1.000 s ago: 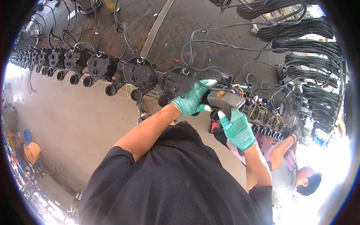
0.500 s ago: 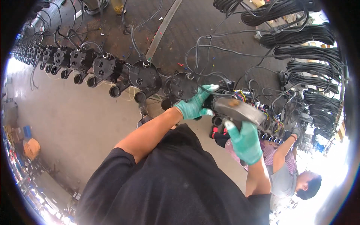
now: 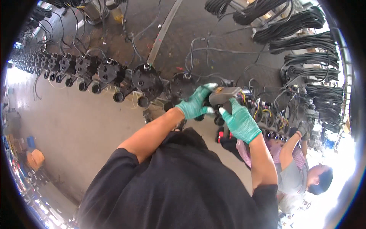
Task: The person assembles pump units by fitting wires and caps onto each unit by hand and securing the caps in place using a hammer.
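My left hand (image 3: pixel 195 104), in a green glove with pale fingertips, curls its thumb and fingers around a dark part beside a black round housing (image 3: pixel 179 87). My right hand (image 3: pixel 241 120), gloved alike, holds a grey metal cylinder (image 3: pixel 224 96) with a brownish patch on its end. The cylinder lies almost on its side, close against my left fingers. Its lower edge is hidden by my right fingers. Just right of it are bare coloured wires (image 3: pixel 257 110) in the neighbouring units.
More black housings (image 3: pixel 146 81) with cables line the edge of the dark table (image 3: pixel 179 34). Bundles of black cable (image 3: pixel 291 24) lie at the far right. A co-worker (image 3: pixel 291 160) sits at the right, one gloved hand (image 3: pixel 302 129) at the same row. A jar (image 3: pixel 115 11) stands far left.
My right hand has moved up and left with the metal cylinder, bringing it nearer my left hand. The cylinder has turned somewhat. My left hand has hardly moved.
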Available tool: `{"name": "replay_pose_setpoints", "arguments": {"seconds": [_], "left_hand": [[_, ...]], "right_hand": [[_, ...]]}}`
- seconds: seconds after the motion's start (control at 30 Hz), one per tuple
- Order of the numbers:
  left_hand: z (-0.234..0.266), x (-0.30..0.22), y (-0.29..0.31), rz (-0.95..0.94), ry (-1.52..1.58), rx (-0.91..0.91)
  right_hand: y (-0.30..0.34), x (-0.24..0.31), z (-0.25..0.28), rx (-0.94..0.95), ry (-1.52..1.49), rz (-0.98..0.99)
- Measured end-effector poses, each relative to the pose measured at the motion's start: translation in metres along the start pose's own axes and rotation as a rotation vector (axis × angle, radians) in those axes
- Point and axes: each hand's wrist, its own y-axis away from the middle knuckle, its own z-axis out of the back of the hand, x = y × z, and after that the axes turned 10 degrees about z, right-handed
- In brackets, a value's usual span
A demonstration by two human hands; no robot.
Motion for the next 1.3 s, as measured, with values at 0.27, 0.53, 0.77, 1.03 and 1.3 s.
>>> {"name": "replay_pose_setpoints", "arguments": {"seconds": [0.27,0.53,0.77,1.03,1.3], "left_hand": [[0.004,-0.024,0.005,0.111,0.098,0.067],[0.003,-0.117,-0.066,0.603,-0.644,0.074],[0.044,-0.075,-0.175,0.660,-0.924,0.231],[0.082,-0.037,-0.241,0.837,-0.942,0.240],[0.102,0.002,-0.241,0.821,-0.982,0.200]], "right_hand": [[0.070,-0.038,-0.028,-0.415,-0.722,-0.086],[0.112,-0.095,-0.079,-0.669,-0.983,-0.196],[0.140,-0.164,-0.149,-0.850,-0.720,-0.143],[0.180,-0.154,-0.169,-0.842,-1.025,-0.368],[0.189,-0.172,-0.179,-0.813,-0.990,-0.301]]}}
